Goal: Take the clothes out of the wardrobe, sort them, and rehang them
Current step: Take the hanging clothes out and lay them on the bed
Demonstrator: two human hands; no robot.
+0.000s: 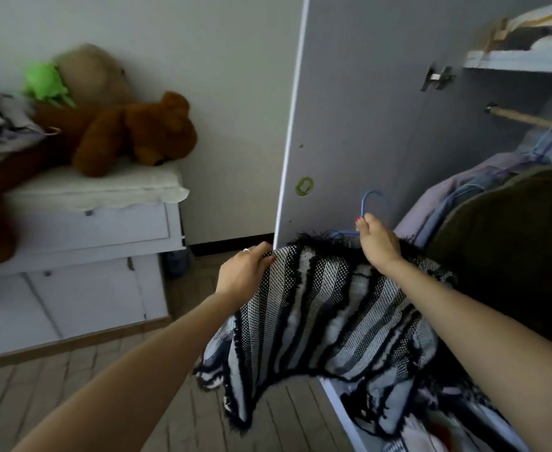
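Head view: both hands (left [245, 272], right [377, 244]) hold striped garment [317, 308].

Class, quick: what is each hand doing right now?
Left hand: grips the edge of the striped knit garment.
Right hand: pinches the neck of the blue hanger that carries it.

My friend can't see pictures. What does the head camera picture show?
A person holds a black-and-white striped garment on a blue hanger in front of an open wardrobe: the right hand pinches the hanger, the left hand grips the cloth's edge. More clothes hang inside, and teddy bears lie on a white cabinet.
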